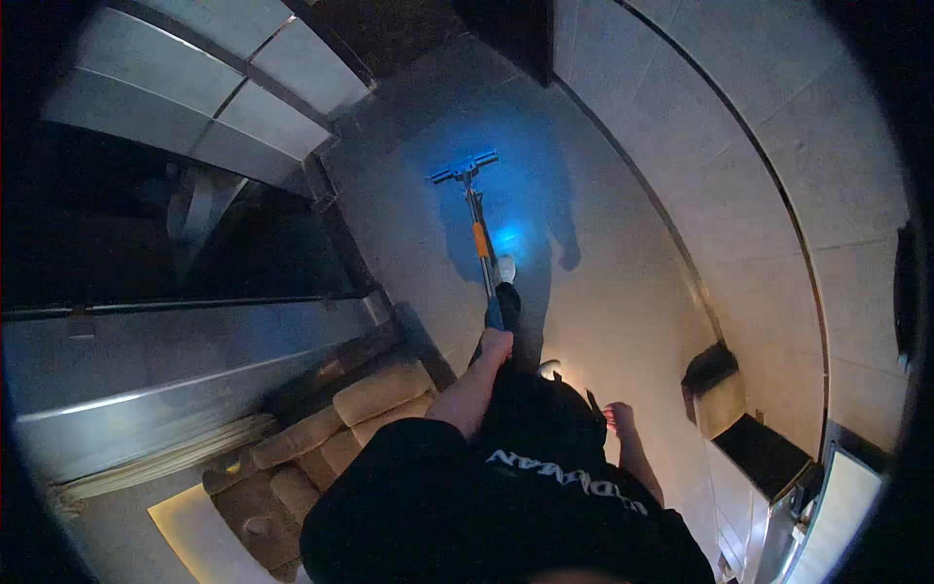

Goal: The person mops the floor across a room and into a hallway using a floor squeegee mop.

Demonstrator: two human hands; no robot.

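Note:
A long-handled mop [480, 241] with an orange section on its metal pole slants away from me over the grey floor. Its wide, flat head [464, 167] touches or nearly touches the floor, lit by a blue glow. My left hand [498, 345] is wrapped round the upper end of the pole, in front of my body. At my right side hangs my right hand [619, 418], away from the mop, with loosely bent fingers and nothing visible in it. One of my light shoes [506, 269] shows beside the pole; the other shoe [550, 369] is farther back.
A brown cushioned sofa [384, 394] stands close on my left. Beyond it are a dark glass-like panel and pale wall tiles [282, 73]. A tiled wall [681, 146] curves along the right. A dark-topped box-like unit [764, 456] sits low at the right. My shadow falls ahead.

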